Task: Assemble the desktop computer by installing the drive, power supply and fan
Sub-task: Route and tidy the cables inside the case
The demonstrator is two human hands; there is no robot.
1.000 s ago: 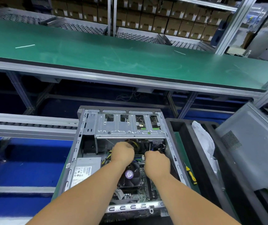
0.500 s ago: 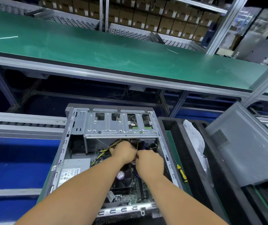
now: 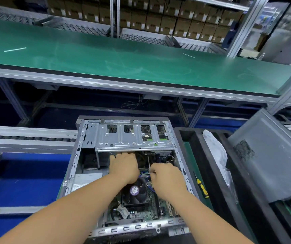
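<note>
Both hands deep in the open computer case (image 3: 92, 231), left hand (image 3: 124, 167) and right hand (image 3: 166, 178) curled above the CPU fan (image 3: 134, 190), fingers hidden so grip unclear. Looks like cable hookup; power supply (image 3: 86, 180) sits at left. Next: seat connector squarely.

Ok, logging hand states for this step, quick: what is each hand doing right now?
Left hand: fingers curled down inside the case; what they hold is hidden, so cannot be told.
Right hand: fingers curled, pinching the thin cables.
</note>
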